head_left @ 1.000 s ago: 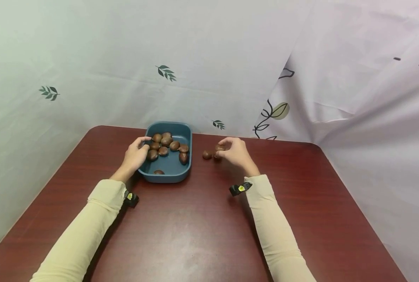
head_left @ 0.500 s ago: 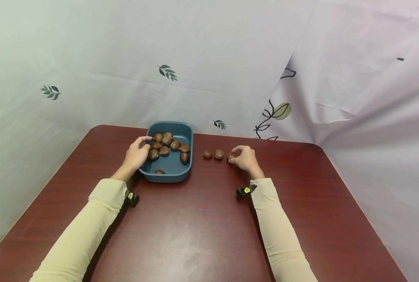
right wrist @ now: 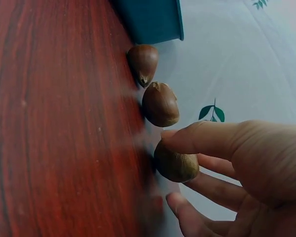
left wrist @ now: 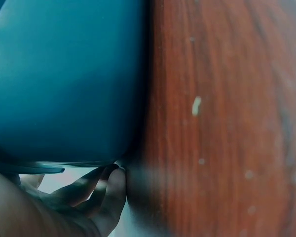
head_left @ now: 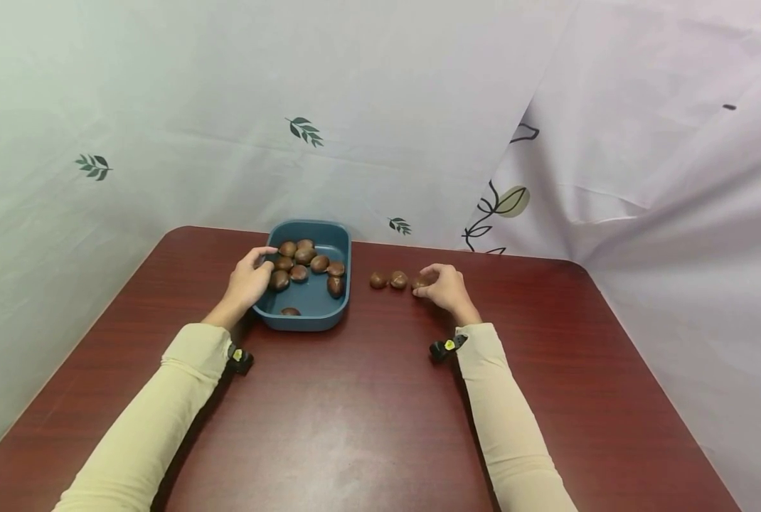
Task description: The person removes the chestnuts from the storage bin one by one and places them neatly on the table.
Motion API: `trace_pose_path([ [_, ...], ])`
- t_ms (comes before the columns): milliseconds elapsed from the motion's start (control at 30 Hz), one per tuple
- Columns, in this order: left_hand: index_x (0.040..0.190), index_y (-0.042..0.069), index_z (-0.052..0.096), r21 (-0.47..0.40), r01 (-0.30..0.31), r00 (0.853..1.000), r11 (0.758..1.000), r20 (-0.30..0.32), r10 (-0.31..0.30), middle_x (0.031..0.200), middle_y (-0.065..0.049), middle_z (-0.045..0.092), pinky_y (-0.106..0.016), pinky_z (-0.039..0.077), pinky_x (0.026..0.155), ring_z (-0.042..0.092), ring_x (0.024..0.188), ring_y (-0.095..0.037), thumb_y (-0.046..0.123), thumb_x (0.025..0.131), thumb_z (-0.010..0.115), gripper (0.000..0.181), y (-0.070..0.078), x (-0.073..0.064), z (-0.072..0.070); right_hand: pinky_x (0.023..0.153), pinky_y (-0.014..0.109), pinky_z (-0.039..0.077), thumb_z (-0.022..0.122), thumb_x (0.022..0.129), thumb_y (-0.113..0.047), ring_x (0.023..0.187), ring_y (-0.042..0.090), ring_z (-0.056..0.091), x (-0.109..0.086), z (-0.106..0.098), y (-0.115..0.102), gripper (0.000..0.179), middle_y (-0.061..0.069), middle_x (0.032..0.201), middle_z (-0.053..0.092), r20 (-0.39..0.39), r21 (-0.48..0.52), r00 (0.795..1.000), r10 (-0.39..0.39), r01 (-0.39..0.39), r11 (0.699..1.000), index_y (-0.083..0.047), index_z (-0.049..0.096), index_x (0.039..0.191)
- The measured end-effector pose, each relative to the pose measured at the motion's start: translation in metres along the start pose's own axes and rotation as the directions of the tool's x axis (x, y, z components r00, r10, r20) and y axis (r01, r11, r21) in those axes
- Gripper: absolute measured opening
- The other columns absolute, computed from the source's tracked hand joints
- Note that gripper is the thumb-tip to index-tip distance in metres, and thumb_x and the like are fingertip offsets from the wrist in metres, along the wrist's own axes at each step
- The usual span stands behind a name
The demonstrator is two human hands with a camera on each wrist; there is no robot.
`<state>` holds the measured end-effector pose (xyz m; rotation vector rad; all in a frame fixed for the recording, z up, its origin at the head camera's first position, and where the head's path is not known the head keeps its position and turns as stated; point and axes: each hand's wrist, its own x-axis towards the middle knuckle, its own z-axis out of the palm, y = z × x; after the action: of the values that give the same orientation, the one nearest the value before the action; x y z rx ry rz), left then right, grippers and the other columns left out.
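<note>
Several brown chestnuts (head_left: 304,255) lie in a blue rectangular plastic bin (head_left: 300,324). My left hand (head_left: 246,282) grips the bin at its left side, thumb over the rim; in the left wrist view its fingers (left wrist: 113,195) reach along the outer wall. To the right of the bin my right hand (head_left: 446,288) pinches a chestnut (right wrist: 176,163) between thumb and fingers, right at the table top. Two more chestnuts stand in line with it: a middle chestnut (head_left: 399,279) and another chestnut (head_left: 378,280) nearest the bin.
The dark red wooden table (head_left: 329,412) has rounded far corners. A pale cloth (head_left: 380,128) with leaf prints hangs right behind the table's far edge and along both sides. Black bands (head_left: 443,348) sit on both wrists.
My right hand has moved right from the middle chestnut and now pinches a third one at the end of the row. The left hand and bin have stayed put.
</note>
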<state>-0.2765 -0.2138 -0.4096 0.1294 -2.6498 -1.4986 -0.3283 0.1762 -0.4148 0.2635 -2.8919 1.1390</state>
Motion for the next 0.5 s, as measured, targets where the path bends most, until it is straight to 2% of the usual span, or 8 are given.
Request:
trace_pose_path([
  [133,0.148,0.013,0.044,-0.009,0.004,1.000,1.000,0.015,-0.004,0.157,-0.022,0.030,-0.054,0.034,0.094,0.038,0.133,-0.041,0.025,0.104,0.034,0.046,0.001,-0.001,0.000,0.095,0.049,0.046,0.083,0.078,-0.020,0.114,0.035,0.057,-0.002,-0.005,-0.006,0.048,0.015,0.121,0.066,-0.018,-0.027,1.000,0.017,-0.018,0.999,-0.005,0.068,0.121],
  [267,0.148,0.013,0.044,-0.010,0.005,1.000,1.000,0.013,-0.004,0.158,-0.022,0.029,-0.053,0.034,0.093,0.036,0.136,-0.041,0.025,0.104,0.034,0.046,0.002,-0.002,0.000,0.092,0.052,0.047,0.079,0.082,-0.026,0.116,0.035,0.056,-0.006,-0.008,-0.029,0.049,0.014,0.128,0.063,-0.062,-0.030,0.998,0.029,-0.031,0.999,-0.009,0.066,0.126],
  [367,0.147,0.013,0.044,-0.005,0.001,1.000,1.000,0.003,-0.001,0.157,-0.022,0.030,-0.052,0.033,0.091,0.035,0.137,-0.041,0.024,0.104,0.034,0.046,0.002,-0.001,0.000,0.091,0.050,0.048,0.074,0.087,-0.024,0.115,0.034,0.058,-0.010,-0.005,-0.052,0.044,0.016,0.126,0.064,-0.081,0.007,0.997,-0.015,0.016,1.000,-0.007,0.066,0.126],
  [500,0.147,0.012,0.045,0.004,-0.001,1.000,1.000,-0.007,0.001,0.156,-0.023,0.031,-0.052,0.032,0.091,0.036,0.136,-0.041,0.023,0.103,0.034,0.046,0.002,0.000,0.001,0.092,0.048,0.049,0.071,0.090,-0.023,0.109,0.033,0.062,-0.016,0.005,-0.086,0.039,0.019,0.122,0.066,-0.048,0.069,0.995,-0.090,0.093,0.993,-0.004,0.066,0.125],
])
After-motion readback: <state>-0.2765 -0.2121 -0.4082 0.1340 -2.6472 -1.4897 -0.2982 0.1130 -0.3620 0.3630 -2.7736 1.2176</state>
